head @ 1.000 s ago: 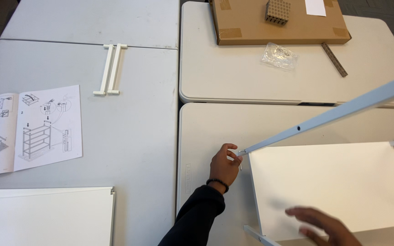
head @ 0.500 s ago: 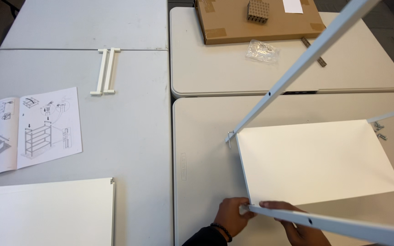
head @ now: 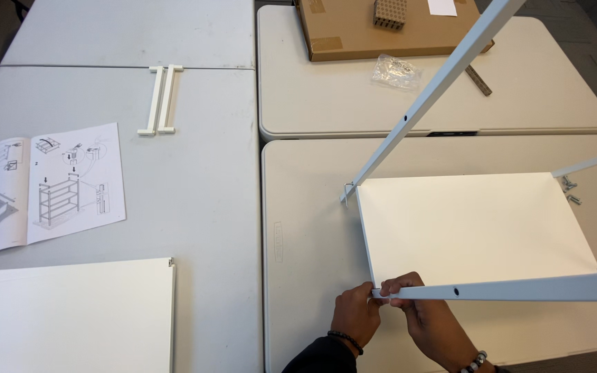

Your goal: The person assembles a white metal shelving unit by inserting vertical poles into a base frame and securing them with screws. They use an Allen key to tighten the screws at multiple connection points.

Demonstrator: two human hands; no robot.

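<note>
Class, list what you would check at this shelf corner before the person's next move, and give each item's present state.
1. Both hands at the near corner: left hand and right hand grip the end of the near post. Ok.
2. Far post meets the shelf panel at its far corner. Ok.
3. Near corner fastened: hidden by fingers. Cannot tell.
4. Loose screws lie by the right corner. Ok.
5. Instruction sheet open on the left table. Ok.

The left hand (head: 355, 316) wore a dark beaded bracelet above a black sleeve (head: 320, 356); the right hand (head: 431, 321) wore a mixed-bead bracelet (head: 476, 362).
</note>
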